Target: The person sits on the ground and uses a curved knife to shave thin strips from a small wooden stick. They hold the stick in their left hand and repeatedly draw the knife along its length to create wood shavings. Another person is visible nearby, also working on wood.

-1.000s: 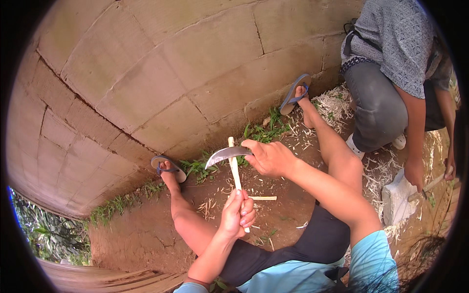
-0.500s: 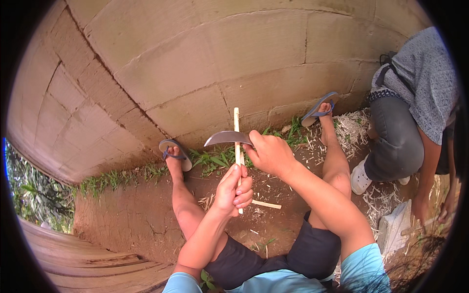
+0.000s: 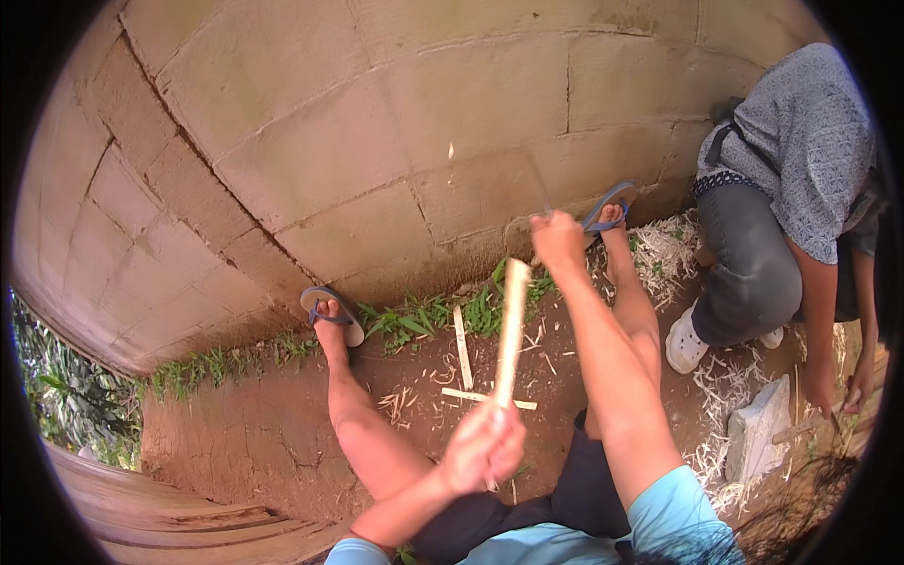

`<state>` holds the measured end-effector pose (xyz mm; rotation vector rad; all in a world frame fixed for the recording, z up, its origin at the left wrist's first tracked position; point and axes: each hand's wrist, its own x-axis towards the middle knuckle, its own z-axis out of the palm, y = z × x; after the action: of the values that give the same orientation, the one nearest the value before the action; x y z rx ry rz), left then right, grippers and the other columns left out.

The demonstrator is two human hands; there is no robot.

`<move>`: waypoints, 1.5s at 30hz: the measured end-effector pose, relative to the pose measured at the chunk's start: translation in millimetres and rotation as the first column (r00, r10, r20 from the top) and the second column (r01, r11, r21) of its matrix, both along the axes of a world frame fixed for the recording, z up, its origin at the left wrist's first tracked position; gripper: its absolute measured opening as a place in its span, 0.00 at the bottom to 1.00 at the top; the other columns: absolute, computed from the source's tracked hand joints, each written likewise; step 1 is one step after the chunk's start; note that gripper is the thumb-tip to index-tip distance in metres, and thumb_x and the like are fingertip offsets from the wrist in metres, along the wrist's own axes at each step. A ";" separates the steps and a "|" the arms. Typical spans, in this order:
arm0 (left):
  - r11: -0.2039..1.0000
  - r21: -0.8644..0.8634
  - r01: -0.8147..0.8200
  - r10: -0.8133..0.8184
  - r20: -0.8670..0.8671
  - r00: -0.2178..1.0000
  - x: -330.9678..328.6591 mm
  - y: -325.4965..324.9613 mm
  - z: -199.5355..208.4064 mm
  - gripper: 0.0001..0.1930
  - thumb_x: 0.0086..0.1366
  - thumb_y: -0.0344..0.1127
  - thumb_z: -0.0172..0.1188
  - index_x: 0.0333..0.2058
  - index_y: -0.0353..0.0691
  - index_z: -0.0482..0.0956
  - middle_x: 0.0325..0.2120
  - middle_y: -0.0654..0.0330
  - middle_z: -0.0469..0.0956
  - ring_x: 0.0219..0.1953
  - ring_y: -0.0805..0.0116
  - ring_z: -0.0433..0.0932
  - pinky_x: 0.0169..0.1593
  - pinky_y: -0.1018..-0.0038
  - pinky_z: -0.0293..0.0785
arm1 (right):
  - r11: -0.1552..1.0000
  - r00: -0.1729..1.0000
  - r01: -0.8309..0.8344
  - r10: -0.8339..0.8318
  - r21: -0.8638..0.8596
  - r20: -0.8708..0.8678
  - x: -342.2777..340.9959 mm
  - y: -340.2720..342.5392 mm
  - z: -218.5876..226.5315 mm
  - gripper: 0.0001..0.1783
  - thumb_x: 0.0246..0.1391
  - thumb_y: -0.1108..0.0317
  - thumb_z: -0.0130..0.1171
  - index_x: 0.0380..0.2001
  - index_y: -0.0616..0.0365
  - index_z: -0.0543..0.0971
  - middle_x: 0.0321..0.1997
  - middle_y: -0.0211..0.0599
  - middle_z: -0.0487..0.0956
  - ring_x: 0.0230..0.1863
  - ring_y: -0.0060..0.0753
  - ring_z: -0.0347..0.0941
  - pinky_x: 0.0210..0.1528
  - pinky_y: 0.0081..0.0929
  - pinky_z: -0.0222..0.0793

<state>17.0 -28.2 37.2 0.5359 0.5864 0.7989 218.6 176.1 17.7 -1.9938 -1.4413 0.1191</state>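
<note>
My left hand (image 3: 483,444) is closed around the lower part of a pale wooden stick (image 3: 511,325), which points up and away from me. Farther out, my right hand (image 3: 559,240) is a fist around the handle of a curved knife (image 3: 540,184); its blade is smeared by motion and stands apart from the stick. A small pale chip (image 3: 450,150) shows in front of the wall, seemingly in the air. On the soil between my legs lie two pale wooden strips, one lengthwise (image 3: 462,348) and one crosswise (image 3: 452,393).
A block wall (image 3: 490,122) rises ahead, with grass (image 3: 405,325) along its foot. At right another person (image 3: 800,160) bends down, hands at thin sticks near a pale stone block (image 3: 759,428). Shavings (image 3: 669,254) litter the ground there. Wooden boards (image 3: 169,513) are at lower left.
The knife has left the stick, my right hand moving away and to the right. My left hand has come lower and nearer with the stick. A chip now shows against the wall.
</note>
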 end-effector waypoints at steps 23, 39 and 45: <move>0.890 0.195 -0.413 0.452 -0.248 0.857 -23.6 40.2 -82.6 0.17 0.73 0.50 0.40 0.35 0.43 0.67 0.13 0.68 0.62 0.09 0.78 0.58 0.11 0.82 0.55 | 0.744 0.722 -0.658 0.667 -0.117 0.182 10.9 -90.6 16.6 0.13 0.45 0.56 0.64 0.32 0.49 0.79 0.30 0.43 0.80 0.36 0.50 0.79 0.37 0.46 0.75; 0.907 0.138 -0.399 0.422 -0.294 0.857 -43.8 67.6 -128.9 0.12 0.67 0.47 0.51 0.32 0.46 0.71 0.22 0.67 0.67 0.25 0.71 0.67 0.26 0.72 0.64 | 0.739 0.754 -0.569 0.644 -0.361 0.130 17.0 -139.5 9.6 0.18 0.41 0.59 0.68 0.37 0.51 0.81 0.37 0.43 0.81 0.43 0.48 0.78 0.43 0.43 0.74; 0.906 0.121 -0.406 0.423 -0.305 0.853 -36.9 56.3 -109.3 0.11 0.67 0.47 0.51 0.33 0.46 0.71 0.21 0.68 0.67 0.23 0.72 0.67 0.25 0.75 0.63 | 0.668 0.675 -0.658 0.728 -0.349 0.121 2.6 -143.0 3.6 0.17 0.40 0.60 0.67 0.36 0.52 0.82 0.33 0.43 0.81 0.41 0.48 0.78 0.42 0.43 0.74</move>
<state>-19.9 28.1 -72.1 0.6035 1.0126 1.1494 221.2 33.2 21.2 -1.5627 -2.4345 0.4394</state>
